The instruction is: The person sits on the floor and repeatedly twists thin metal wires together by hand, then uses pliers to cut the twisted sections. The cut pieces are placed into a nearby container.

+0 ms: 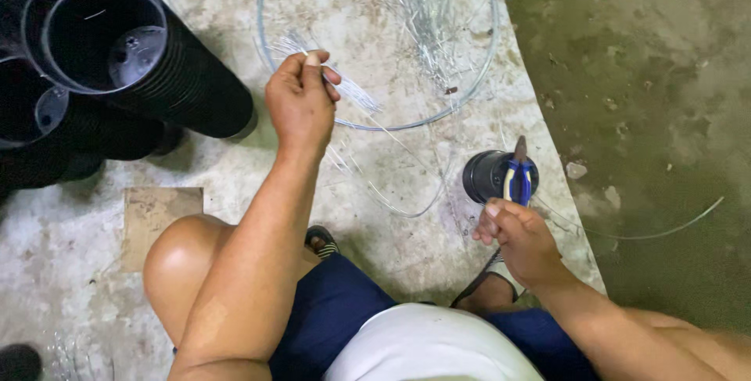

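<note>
Wire strands pinched in left hand, blue-handled pliers gripped by right hand, black pot beneath

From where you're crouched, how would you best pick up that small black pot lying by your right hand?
Grip the small black pot around its side wall, coming from above. It lies tipped over with its mouth facing left, leaving the rounded wall exposed. The pliers in the right hand currently sit across it.
</note>
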